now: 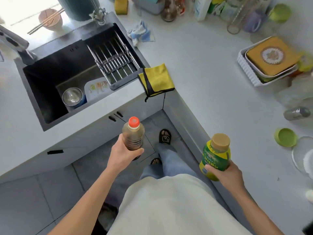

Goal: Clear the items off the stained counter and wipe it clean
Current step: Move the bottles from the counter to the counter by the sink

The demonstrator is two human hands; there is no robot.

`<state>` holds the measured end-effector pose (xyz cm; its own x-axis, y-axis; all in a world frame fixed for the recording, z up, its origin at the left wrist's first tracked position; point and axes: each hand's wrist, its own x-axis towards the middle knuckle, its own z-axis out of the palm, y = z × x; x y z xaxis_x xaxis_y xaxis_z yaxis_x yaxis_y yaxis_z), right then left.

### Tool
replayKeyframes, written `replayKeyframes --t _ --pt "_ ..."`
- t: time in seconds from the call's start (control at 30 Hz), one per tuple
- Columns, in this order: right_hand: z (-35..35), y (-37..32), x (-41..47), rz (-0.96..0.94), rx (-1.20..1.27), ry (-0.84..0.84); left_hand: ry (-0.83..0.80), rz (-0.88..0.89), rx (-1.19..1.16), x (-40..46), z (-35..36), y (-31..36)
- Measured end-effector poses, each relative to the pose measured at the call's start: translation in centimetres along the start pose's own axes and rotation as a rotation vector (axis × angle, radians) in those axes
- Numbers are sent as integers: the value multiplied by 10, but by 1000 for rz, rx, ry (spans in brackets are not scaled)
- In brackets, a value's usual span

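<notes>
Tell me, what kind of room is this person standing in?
Most likely a home kitchen. A black sink with a metal bowl in it is sunk into an L-shaped white counter, and bottles, jars and a yellow cleaning cloth sit on top.

We are counting two hands, the left hand (124,154) and the right hand (227,172), each gripping one bottle: a brown bottle (133,135) and a green-labelled bottle (216,156). We are seeing two yellow cloths, one (156,79) at the desk (203,73) corner and one (121,5) at the back, two green lids (285,137) (280,12), one steel bowl (72,96), and perhaps six blurred containers along the wall.
</notes>
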<state>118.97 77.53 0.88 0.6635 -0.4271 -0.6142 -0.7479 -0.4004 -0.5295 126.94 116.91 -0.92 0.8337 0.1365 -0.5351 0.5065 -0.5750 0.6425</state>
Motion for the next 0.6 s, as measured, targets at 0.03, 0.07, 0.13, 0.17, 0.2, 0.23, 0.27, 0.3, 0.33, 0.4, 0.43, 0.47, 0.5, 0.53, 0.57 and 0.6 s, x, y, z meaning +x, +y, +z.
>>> replayKeyframes --t 0.03,0.07,0.13,0.17,0.2,0.23,0.27,0.3,0.33,0.4,0.43,0.47,0.5,0.53,0.57,0.6 --pt "0 -4 8 14 11 4 -3 10 4 13 -4 8" --pt "1 -10 16 25 28 8 -8 18 10 25 -9 15" --pt "2 -30 32 30 62 13 -12 32 20 42 -18 26" --pt "2 -43 40 28 76 11 -11 29 24 49 -23 31" --pt "3 -56 49 26 89 11 -11 20 24 56 -29 35" --pt "4 -70 59 20 101 12 -9 10 23 62 -35 37" --pt "5 -85 67 10 108 8 -7 0 25 66 -40 39" --pt "6 -101 74 -2 115 3 -1 -6 32 69 -45 41" --pt "8 -118 83 -16 116 -2 7 -10 40 72 -51 44" --pt "10 -149 99 -53 111 -21 27 -21 49 78 -62 49" --pt "11 -165 105 -71 112 -30 36 -32 50 81 -67 52" --pt "12 -180 111 -89 112 -34 43 -42 48 84 -73 56" --pt "14 -194 118 -107 113 -32 54 -45 47 87 -78 61" --pt "15 -207 124 -121 113 -29 64 -43 47 91 -83 66" --pt "15 -220 130 -132 116 -26 71 -38 45 97 -88 71" --pt "15 -232 136 -143 124 -22 71 -34 43 104 -93 78"
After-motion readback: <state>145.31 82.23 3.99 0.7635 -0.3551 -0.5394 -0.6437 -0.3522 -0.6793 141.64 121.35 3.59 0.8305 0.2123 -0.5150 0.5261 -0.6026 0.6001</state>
